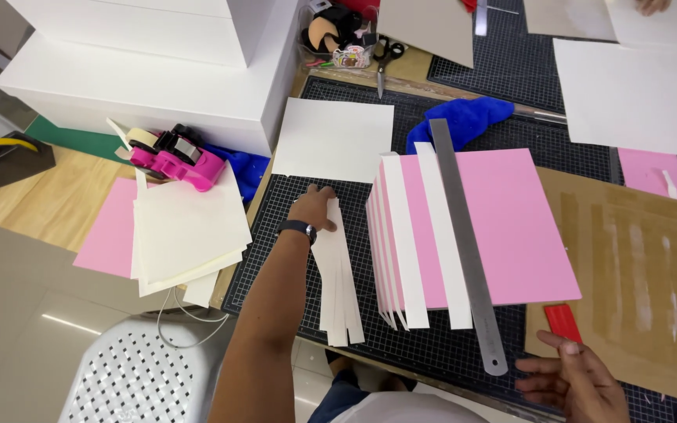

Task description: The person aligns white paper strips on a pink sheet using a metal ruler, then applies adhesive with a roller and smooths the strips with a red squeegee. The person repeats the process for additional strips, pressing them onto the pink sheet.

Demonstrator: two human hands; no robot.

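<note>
My left hand rests flat, fingers spread and gripping nothing, on the top end of a small stack of white strips. The strips are long, narrow and cream-white, fanned slightly at the lower end, lying lengthwise on the black gridded mat. A dark watch sits on that wrist.

Just right of the strips, apart by a thin gap of mat, lies the pink board, tilted a little clockwise. Its left edge carries several more white strips in overlapping rows. A steel ruler lies lengthwise across the board, its lower end overhanging onto the mat.

My right hand is at the near edge of the mat, fingers loosely open, its fingertips touching a red scraper. I cannot tell whether it grips it.

Edges: left of the strips the mat shows a bare band before its border, then a stack of cream sheets overhanging the table edge above a perforated stool. Above my left hand lies a white sheet. Right of the board is brown cardboard. A pink tape dispenser stands beside the white boxes.
</note>
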